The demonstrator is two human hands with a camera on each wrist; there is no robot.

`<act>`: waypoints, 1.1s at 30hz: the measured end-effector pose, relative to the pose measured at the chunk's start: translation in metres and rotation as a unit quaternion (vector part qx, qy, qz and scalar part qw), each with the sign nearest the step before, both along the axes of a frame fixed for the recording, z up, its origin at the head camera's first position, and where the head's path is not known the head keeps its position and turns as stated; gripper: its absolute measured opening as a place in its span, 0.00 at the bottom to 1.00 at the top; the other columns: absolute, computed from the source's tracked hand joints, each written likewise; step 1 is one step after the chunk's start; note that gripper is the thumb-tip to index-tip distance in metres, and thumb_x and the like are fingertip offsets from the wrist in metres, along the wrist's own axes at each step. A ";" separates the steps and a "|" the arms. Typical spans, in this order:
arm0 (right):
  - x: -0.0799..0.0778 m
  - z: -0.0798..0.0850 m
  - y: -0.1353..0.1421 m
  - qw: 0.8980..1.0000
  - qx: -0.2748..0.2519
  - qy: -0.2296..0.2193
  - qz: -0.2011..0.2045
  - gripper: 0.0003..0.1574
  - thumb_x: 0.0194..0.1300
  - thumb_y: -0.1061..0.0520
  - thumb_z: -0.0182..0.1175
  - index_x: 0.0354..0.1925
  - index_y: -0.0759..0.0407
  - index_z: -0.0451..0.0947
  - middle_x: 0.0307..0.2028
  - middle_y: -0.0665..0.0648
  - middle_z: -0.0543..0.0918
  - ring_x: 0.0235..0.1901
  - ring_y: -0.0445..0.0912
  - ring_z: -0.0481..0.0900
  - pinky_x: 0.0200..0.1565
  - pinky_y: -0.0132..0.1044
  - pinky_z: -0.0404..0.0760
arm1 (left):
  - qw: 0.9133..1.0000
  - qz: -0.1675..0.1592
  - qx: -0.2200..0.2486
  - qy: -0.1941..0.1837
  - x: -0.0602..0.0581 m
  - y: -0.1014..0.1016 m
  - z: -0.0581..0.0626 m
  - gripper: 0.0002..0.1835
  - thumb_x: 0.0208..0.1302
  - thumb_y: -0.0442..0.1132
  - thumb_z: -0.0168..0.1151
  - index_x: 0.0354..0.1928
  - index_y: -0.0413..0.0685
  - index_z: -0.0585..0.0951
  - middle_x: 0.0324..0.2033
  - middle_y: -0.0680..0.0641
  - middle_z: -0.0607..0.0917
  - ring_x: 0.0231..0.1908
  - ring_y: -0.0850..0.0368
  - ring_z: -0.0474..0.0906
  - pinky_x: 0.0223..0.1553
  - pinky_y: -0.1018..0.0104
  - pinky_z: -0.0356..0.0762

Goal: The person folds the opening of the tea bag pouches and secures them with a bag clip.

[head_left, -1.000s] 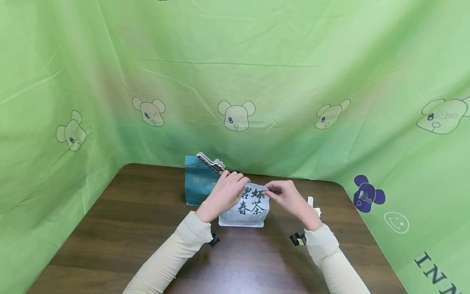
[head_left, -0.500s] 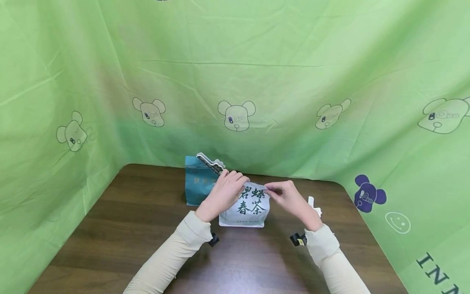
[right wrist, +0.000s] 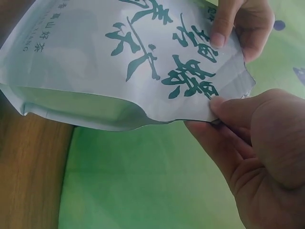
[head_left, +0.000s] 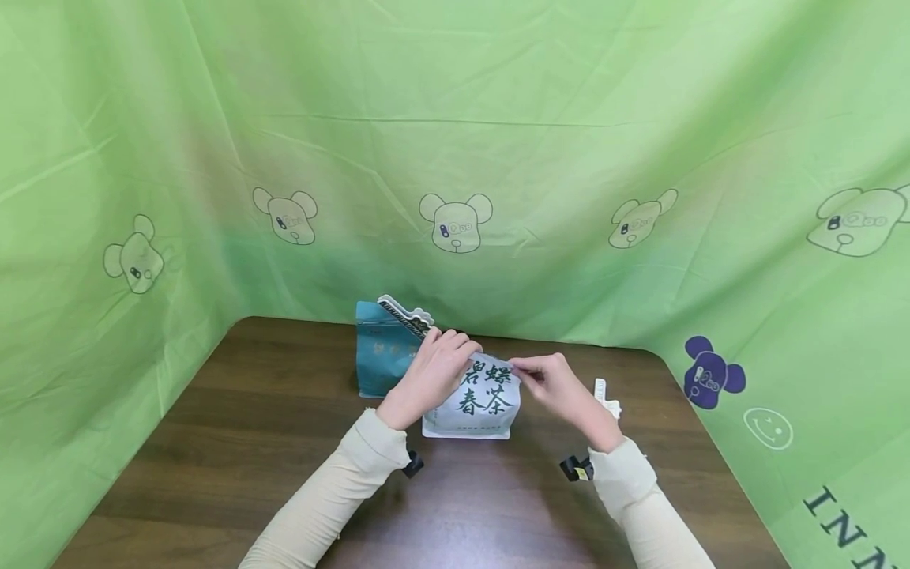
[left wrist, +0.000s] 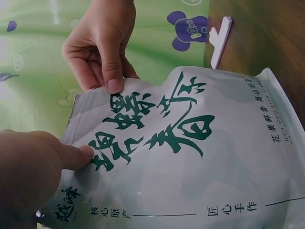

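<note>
A white tea bag (head_left: 476, 415) with large green Chinese characters stands on the table, its front toward me. My left hand (head_left: 437, 371) grips the upper left of the bag, thumb on the front face. The right hand (head_left: 558, 387) pinches the top right corner between thumb and fingers. In the left wrist view, the tea bag (left wrist: 181, 162) has both thumbs pressed near its top edge. The right wrist view shows the bag's side gusset (right wrist: 90, 107) and the right thumb (right wrist: 238, 107) on the printed face.
Behind the left hand stands a teal pouch (head_left: 384, 359). A white sealing clip with a dark strip (head_left: 407, 316) leans across it. Another white clip (head_left: 602, 393) lies beyond the right wrist. Green printed cloth (head_left: 455, 118) hangs around the brown wooden table (head_left: 256, 442).
The right fingers shift slightly along the top right edge of the tea bag. The left hand, the bag and the other things stay practically where they were.
</note>
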State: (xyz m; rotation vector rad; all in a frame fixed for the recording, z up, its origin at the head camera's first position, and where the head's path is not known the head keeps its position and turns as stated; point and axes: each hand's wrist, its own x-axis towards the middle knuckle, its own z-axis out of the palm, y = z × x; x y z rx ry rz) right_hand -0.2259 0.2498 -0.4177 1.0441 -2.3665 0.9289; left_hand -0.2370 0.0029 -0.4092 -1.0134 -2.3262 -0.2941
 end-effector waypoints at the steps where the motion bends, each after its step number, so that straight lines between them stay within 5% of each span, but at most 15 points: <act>1: 0.001 0.001 0.000 1.000 0.003 0.002 0.000 0.15 0.56 0.81 0.65 0.42 0.75 0.86 0.36 0.69 0.89 0.31 0.54 0.89 0.33 0.33 0.86 | 1.000 0.000 0.001 -0.002 0.000 0.000 0.000 0.08 0.71 0.38 0.65 0.50 0.53 0.84 0.42 0.54 0.87 0.44 0.56 0.79 0.45 0.62 0.67; 27: 0.007 -0.010 -0.003 0.994 0.021 0.104 -0.012 0.25 0.49 0.86 0.61 0.45 0.73 0.86 0.38 0.68 0.89 0.26 0.50 0.86 0.32 0.31 0.83 | 1.000 -0.007 0.010 -0.007 0.002 -0.001 0.001 0.09 0.70 0.39 0.65 0.49 0.51 0.84 0.42 0.53 0.87 0.44 0.56 0.80 0.43 0.62 0.69; 33: 0.010 -0.011 -0.006 0.991 0.036 0.126 -0.018 0.24 0.50 0.83 0.64 0.46 0.70 0.86 0.39 0.66 0.90 0.33 0.54 0.90 0.37 0.37 0.86 | 1.000 -0.006 0.011 -0.015 0.002 -0.001 0.002 0.09 0.70 0.39 0.65 0.50 0.51 0.84 0.42 0.53 0.86 0.44 0.56 0.80 0.44 0.62 0.70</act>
